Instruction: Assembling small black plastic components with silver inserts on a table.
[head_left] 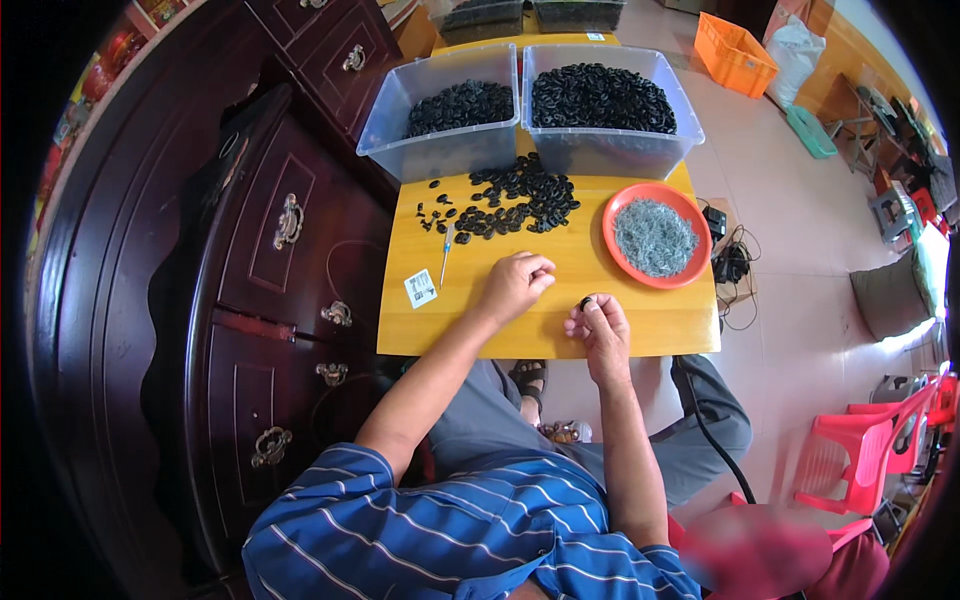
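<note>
My right hand point(603, 326) pinches a small black plastic part point(586, 303) between thumb and fingers, above the near edge of the yellow table point(470, 335). To its left, my left hand point(516, 286) is closed with its fingers curled together; whatever it holds, if anything, is too small or hidden to name. Ahead of both hands spreads a loose pile of black oval plastic parts point(545, 203). A red-orange plate point(610, 232) full of small silvery metal pieces point(655, 238) sits on the right. Left of my left hand lies a thin screwdriver-like tool point(445, 255).
Two clear plastic bins point(440, 150) point(610, 150) of black parts stand at the table's far end. A white printed card point(420, 289) lies left. Dark wooden drawers point(270, 220) flank the table's left side. Cables point(738, 270) lie on the floor at right, near pink plastic chairs point(850, 450).
</note>
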